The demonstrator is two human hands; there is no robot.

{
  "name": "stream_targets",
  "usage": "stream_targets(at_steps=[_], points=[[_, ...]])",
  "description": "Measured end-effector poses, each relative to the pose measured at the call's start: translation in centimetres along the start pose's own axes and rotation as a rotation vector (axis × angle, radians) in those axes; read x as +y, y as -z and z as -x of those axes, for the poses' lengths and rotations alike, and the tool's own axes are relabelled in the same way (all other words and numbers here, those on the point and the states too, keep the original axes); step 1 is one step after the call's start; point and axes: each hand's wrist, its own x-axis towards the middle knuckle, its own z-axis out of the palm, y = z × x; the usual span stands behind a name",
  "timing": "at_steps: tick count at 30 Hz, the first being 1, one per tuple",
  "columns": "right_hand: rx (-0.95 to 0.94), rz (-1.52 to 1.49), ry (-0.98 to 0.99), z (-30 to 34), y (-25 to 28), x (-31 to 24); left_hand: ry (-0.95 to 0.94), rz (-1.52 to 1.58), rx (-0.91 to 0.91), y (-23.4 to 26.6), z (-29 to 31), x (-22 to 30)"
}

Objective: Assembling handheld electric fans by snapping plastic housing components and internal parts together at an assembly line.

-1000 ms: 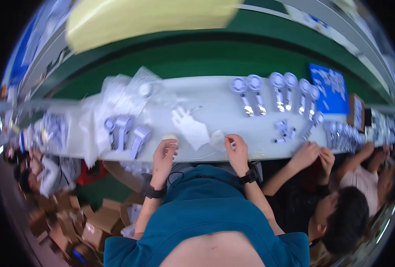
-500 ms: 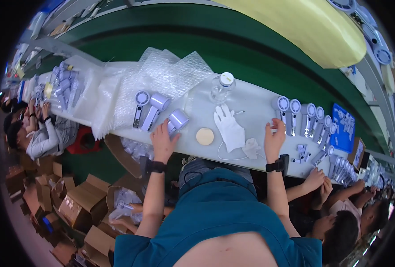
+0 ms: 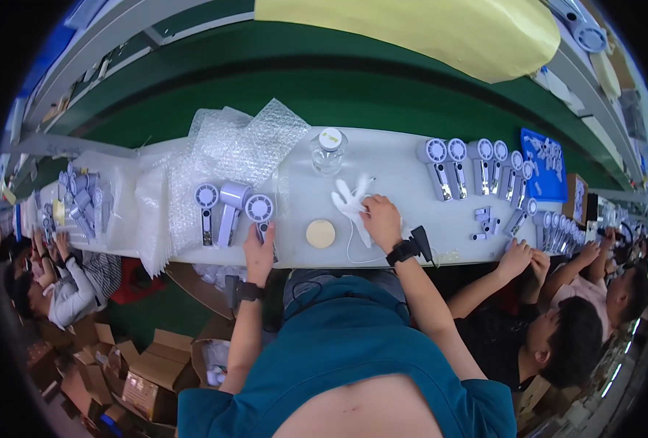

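My left hand (image 3: 259,253) is closed round the handle of a lilac handheld fan (image 3: 259,209), whose round grille faces up. Two more fans lie just left of it, one grille up (image 3: 206,197) and one turned on its side (image 3: 233,196). My right hand (image 3: 383,222) pinches a white glove (image 3: 350,198), which is bunched and partly hidden behind the fingers. A thin white cable (image 3: 350,248) curves beside the glove. Between my hands lies a round beige disc (image 3: 321,234).
A clear jar (image 3: 328,155) with a white lid stands behind the glove. Bubble wrap sheets (image 3: 247,146) cover the back left. At right are a row of fans (image 3: 457,164), small lilac parts (image 3: 487,223) and a blue tray (image 3: 545,166). A co-worker's hands (image 3: 521,259) work nearby.
My right hand has moved left and taken hold of the glove, which is now bunched. My left hand has closed on the nearest fan, which has turned grille up.
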Motion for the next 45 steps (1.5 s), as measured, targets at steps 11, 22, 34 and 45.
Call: stream_targets(at_steps=[11, 22, 34, 45], points=[[0.01, -0.304, -0.045, 0.1, 7.0, -3.6, 0.422, 1.068, -0.677, 0.2, 2.9, 10.3], [-0.066, -0.226, -0.285, 0.1, -7.4, 4.7, -0.21, 0.504, -0.405, -2.9, 7.3, 19.1], [0.176, -1.325, -0.449, 0.4, 1.8, -2.0, 0.234, 1.146, -1.001, 0.0, 8.4, 20.3], [0.106, -1.363, -0.423, 10.8, 16.9, -8.1, 0.768, 1.644, -1.351, -4.7, 7.2, 23.0]])
